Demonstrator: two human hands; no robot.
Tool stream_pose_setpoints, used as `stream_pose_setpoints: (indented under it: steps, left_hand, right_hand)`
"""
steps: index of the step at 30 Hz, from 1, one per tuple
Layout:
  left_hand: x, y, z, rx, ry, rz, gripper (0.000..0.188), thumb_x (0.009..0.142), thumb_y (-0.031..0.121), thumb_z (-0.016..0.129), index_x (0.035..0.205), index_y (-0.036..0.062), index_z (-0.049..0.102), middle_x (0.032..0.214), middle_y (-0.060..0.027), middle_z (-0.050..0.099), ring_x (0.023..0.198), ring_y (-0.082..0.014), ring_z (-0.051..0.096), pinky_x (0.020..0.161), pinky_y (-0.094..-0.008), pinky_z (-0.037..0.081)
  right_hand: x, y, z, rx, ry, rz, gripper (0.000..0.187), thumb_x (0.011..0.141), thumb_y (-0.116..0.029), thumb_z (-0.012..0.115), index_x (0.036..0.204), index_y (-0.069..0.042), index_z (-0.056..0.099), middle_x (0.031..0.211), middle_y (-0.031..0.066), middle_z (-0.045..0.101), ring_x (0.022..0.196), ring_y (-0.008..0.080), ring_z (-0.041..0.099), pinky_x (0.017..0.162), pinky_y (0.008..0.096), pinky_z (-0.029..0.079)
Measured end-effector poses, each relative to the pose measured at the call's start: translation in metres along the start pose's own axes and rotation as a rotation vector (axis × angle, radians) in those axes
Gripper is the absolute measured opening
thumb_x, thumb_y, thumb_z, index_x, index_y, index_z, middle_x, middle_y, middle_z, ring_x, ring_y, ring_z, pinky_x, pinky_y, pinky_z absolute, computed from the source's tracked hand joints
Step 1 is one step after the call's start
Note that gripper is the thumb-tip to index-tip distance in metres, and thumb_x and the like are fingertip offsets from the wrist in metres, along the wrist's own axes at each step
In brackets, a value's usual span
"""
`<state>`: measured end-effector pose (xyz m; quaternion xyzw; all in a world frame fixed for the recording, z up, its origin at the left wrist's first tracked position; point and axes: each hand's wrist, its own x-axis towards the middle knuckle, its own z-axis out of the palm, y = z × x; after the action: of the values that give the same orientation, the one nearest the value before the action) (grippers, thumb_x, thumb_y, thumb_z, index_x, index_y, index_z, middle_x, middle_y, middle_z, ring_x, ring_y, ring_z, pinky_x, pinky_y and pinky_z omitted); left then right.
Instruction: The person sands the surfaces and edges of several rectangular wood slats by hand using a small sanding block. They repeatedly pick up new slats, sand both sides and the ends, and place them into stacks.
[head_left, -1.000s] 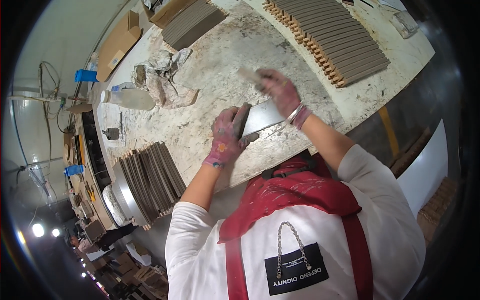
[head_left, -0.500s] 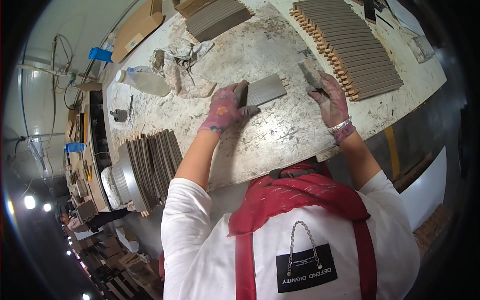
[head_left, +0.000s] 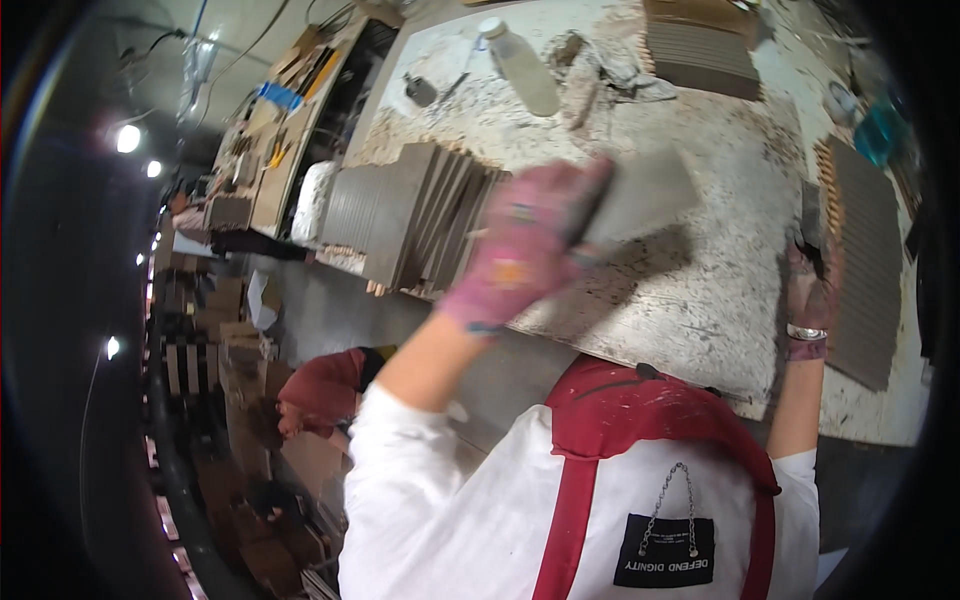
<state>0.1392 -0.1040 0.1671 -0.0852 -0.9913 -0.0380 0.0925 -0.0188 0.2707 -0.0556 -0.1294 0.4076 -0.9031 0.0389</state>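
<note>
Gripped in my gloved left hand (head_left: 525,235), a flat grey panel (head_left: 650,197) is held above the table (head_left: 715,290), blurred by motion. Its shadow falls on the stained white tabletop below. Close to that hand, at the left edge of the table, stands a row of similar grey panels (head_left: 420,215) on edge. Over to the right my gloved right hand (head_left: 808,288) is closed on a small grey block (head_left: 811,212). That block lies beside a long stack of grey panels (head_left: 862,260) with wooden ends showing.
A translucent bottle (head_left: 526,75) and a crumpled rag (head_left: 590,90) sit toward the back. Another grey panel stack (head_left: 702,55) is beyond them. A small dark jar (head_left: 421,92) stands far left. One person in red (head_left: 325,390) bends down left of the table; another is farther off.
My left hand has lifted the grey panel off the table, toward the left row. My right hand, still with the block, is now by the right stack. The view has swung left.
</note>
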Motion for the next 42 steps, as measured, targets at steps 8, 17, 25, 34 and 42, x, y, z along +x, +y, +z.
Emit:
stream_pose_setpoints:
  steps: [8, 17, 25, 34, 42]
  left_hand:
    - [-0.109, -0.128, -0.068, -0.027, 0.031, -0.93, 0.084, 0.08, 0.024, 0.081, 0.153, 0.0194, 0.038, 0.143, -0.0183, 0.052, 0.129, -0.0325, 0.054, 0.106, -0.0388, 0.044]
    - [-0.111, -0.133, -0.041, -0.021, -0.139, -0.965, 0.101, 0.077, 0.02, 0.082, 0.158, 0.0206, 0.021, 0.15, -0.0191, 0.043, 0.133, -0.0386, 0.048, 0.111, -0.0409, 0.04]
    - [-0.046, -0.108, -0.067, -0.132, 0.318, -0.252, 0.055, 0.084, 0.026, 0.071, 0.132, 0.0012, 0.058, 0.131, -0.0211, 0.058, 0.122, -0.0362, 0.057, 0.105, -0.0421, 0.044]
    - [0.201, -0.072, 0.146, -0.337, 0.094, 0.161, 0.074, 0.084, 0.016, 0.069, 0.151, 0.0083, 0.038, 0.153, -0.0196, 0.04, 0.142, -0.0372, 0.038, 0.117, -0.0401, 0.033]
    - [0.278, -0.042, 0.24, 0.04, 0.238, 0.261, 0.085, 0.08, 0.044, 0.072, 0.15, 0.0079, 0.04, 0.155, -0.0154, 0.037, 0.146, -0.0362, 0.028, 0.118, -0.0547, 0.022]
  right_hand:
    - [0.006, 0.047, 0.068, 0.177, 0.141, 0.384, 0.039, 0.102, -0.023, 0.056, 0.135, -0.004, 0.054, 0.123, 0.0098, 0.062, 0.112, 0.022, 0.061, 0.098, 0.0363, 0.051]
    - [-0.005, 0.043, 0.065, -0.319, 0.021, 0.355, 0.039, 0.102, -0.013, 0.054, 0.139, 0.0, 0.05, 0.127, 0.0099, 0.055, 0.11, 0.0187, 0.056, 0.094, 0.0315, 0.051]
    - [-0.015, 0.024, 0.068, -1.024, -0.079, -0.021, 0.048, 0.086, 0.009, 0.064, 0.132, 0.0, 0.056, 0.127, 0.0092, 0.06, 0.114, 0.02, 0.057, 0.094, 0.0315, 0.049]
    - [-0.016, 0.018, 0.072, -0.394, 0.211, 0.267, 0.041, 0.098, -0.021, 0.058, 0.133, 0.0, 0.052, 0.124, 0.01, 0.058, 0.107, 0.0204, 0.06, 0.093, 0.0366, 0.054]
    - [-0.035, 0.021, 0.067, -0.026, 0.568, 0.415, 0.033, 0.098, -0.014, 0.056, 0.13, -0.004, 0.057, 0.114, 0.0086, 0.066, 0.097, 0.0198, 0.064, 0.085, 0.0318, 0.053]
